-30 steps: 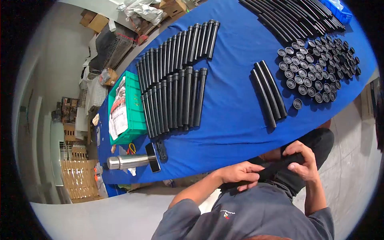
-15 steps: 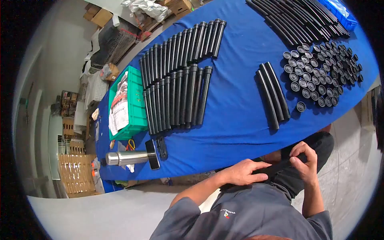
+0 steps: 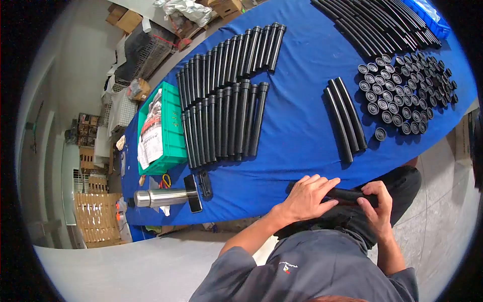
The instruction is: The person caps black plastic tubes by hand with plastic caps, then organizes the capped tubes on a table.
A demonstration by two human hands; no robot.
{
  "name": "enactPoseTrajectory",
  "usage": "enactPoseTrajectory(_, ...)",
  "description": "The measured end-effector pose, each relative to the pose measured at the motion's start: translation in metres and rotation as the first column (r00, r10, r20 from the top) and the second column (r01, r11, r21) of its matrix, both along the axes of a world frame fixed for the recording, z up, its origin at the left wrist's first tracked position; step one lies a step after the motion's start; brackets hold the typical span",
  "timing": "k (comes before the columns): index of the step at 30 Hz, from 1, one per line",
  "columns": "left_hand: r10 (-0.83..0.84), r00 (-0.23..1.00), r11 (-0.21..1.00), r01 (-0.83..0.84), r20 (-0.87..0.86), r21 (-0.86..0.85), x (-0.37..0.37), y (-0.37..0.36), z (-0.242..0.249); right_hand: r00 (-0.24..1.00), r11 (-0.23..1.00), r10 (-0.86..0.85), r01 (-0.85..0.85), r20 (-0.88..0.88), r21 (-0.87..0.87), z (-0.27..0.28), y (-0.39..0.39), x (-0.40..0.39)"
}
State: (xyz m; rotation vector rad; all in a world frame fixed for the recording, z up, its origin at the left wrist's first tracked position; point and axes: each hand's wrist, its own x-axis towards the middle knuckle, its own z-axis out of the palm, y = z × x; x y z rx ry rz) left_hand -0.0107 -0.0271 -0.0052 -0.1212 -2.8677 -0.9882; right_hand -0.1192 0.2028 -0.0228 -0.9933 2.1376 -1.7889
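Observation:
A black tube point(image 3: 347, 195) lies across my lap by the table's front edge. My left hand point(image 3: 308, 197) is over its left part, with fingers bent round it. At the tube's right end my right hand point(image 3: 377, 202) grips it between thumb and fingers. Three loose black tubes point(image 3: 344, 121) lie on the blue cloth beyond my hands. Many round black caps point(image 3: 397, 93) stand to their right, one point(image 3: 380, 134) apart from the others. Two rows of capped black tubes point(image 3: 226, 121) rest left of the middle.
A green crate point(image 3: 173, 126) with papers stands at the left, near a steel bottle point(image 3: 166, 197), a phone point(image 3: 192, 194) and yellow-handled scissors point(image 3: 166, 180). Long thin black tubes point(image 3: 372, 27) and a blue bin point(image 3: 432, 20) are at the far right.
Both hands have changed their hold, and the tube now lies more level between them. My left hand has moved up toward the table edge, its fingers now over the tube.

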Motion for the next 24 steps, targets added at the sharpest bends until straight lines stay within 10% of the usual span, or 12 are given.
enactPoseTrajectory(8,-0.034,0.996,0.994,0.026,-0.077,-0.105,-0.002,0.001,-0.021,0.844,0.997,-0.038,-0.003,0.535,0.074,-0.001,0.004,0.01)
enactPoseTrajectory(10,-0.026,0.997,0.998,0.022,-0.068,-0.06,-0.005,0.005,-0.011,0.988,0.997,0.006,-0.018,0.156,0.076,-0.008,0.003,0.009)
enactPoseTrajectory(14,-0.098,0.995,0.993,0.096,-0.022,-0.066,-0.007,0.006,-0.002,0.993,0.995,0.062,-0.07,0.099,0.077,-0.003,0.004,0.003)
enactPoseTrajectory(18,-0.08,0.988,0.996,0.074,-0.13,-0.051,-0.01,0.008,-0.013,0.725,0.994,-0.049,-0.034,0.687,0.107,0.008,0.004,0.01)
enactPoseTrajectory(20,-0.078,0.993,0.995,0.072,-0.093,-0.067,-0.013,0.011,-0.008,0.979,0.999,0.019,-0.025,0.204,0.026,-0.011,0.003,0.01)
enactPoseTrajectory(24,-0.132,0.991,0.99,0.132,0.007,-0.055,-0.014,0.009,0.004,0.994,0.999,0.036,-0.04,0.106,0.032,-0.012,0.005,0.01)
